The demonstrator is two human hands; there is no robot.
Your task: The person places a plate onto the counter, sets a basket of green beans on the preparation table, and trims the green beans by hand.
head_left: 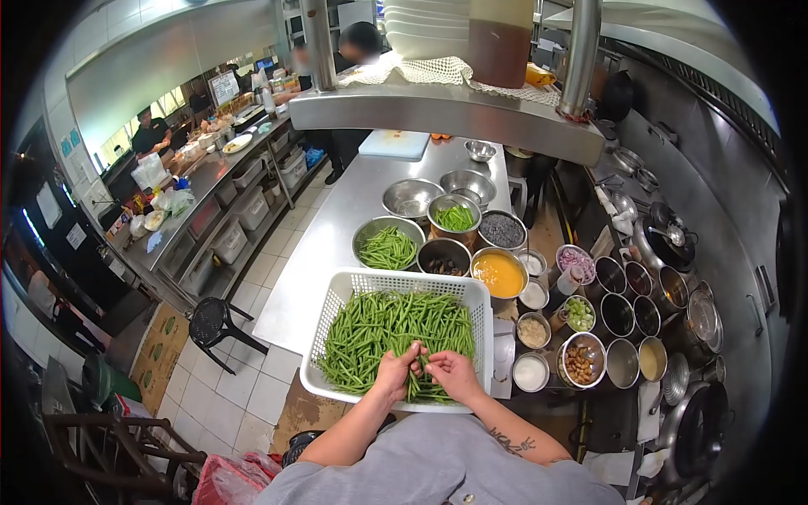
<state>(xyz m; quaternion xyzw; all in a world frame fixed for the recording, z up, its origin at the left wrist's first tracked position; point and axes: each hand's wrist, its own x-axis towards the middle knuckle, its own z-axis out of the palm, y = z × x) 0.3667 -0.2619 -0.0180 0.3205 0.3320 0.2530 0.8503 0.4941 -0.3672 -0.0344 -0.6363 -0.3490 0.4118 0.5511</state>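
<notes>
A white perforated plastic basket [311,370] full of long green beans [362,324] sits at the near edge of the steel table. Over the basket's near side, my left hand [396,372] is closed, thumb up, around green beans. Close on its right, my right hand [454,374] pinches at the beans with thumb and fingertips. The fingertips of the two hands almost meet, and which bean each one grips is hard to make out. Just beyond the basket stands a steel bowl [360,252] of green beans, beside a pot [433,210] holding cut green pieces.
Beyond are empty steel bowls [412,199], a pot of orange liquid [498,271] and a white cutting board [394,143]. Several containers, one with peanuts [581,360], crowd the right. A steel shelf [454,109] hangs overhead. A black stool [220,324] stands left; other people are at the back.
</notes>
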